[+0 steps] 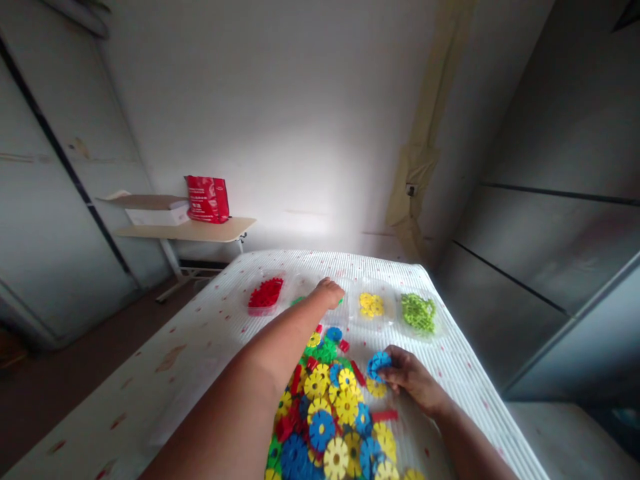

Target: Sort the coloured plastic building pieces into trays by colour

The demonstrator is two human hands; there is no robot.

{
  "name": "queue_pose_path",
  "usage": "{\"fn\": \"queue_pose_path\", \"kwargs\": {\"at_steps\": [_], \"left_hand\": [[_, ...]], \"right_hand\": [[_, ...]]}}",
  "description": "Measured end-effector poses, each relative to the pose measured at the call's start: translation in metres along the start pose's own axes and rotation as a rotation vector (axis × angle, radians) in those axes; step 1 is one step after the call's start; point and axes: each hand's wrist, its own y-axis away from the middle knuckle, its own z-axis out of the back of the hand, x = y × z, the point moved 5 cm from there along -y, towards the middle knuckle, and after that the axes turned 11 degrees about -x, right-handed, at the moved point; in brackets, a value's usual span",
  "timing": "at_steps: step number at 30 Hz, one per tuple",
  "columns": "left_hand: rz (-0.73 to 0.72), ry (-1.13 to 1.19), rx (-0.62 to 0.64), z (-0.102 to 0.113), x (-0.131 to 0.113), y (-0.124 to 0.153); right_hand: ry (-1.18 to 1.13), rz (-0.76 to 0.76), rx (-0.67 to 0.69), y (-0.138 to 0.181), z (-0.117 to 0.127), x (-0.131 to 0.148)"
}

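Observation:
A pile of flat plastic snowflake discs (pixel 327 413) in blue, yellow, red and green lies on the white bed cover near me. My right hand (pixel 413 378) rests at the pile's right side, fingers pinched on a blue disc (pixel 379 363). My left hand (pixel 329 292) reaches far forward, closed over a clear tray with green pieces (pixel 299 300); what it holds is hidden. Other clear trays stand in a row: red pieces (pixel 266 295), yellow pieces (pixel 371 305), light green pieces (pixel 419 312).
The bed (pixel 200 347) with a white ribbed cover fills the middle. A small side table (pixel 190 231) with a red bag (pixel 208 199) and a white box stands at the back left. Grey wardrobe panels rise on the right.

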Motion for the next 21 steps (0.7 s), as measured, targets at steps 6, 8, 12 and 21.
{"fn": "queue_pose_path", "kwargs": {"at_steps": [6, 8, 12, 21], "left_hand": [[-0.003, -0.009, 0.017, -0.002, 0.0, -0.001], [0.003, -0.002, 0.007, -0.001, 0.0, 0.0], [0.012, 0.027, 0.01, 0.0, 0.002, -0.001], [0.067, 0.172, -0.037, 0.007, 0.009, 0.005]], "right_hand": [[0.015, 0.008, 0.002, 0.0, -0.001, 0.0], [0.014, 0.003, 0.005, 0.001, -0.002, 0.001], [0.034, 0.011, 0.0, 0.001, -0.002, 0.001], [0.057, 0.041, 0.003, 0.0, -0.001, -0.003]]}}
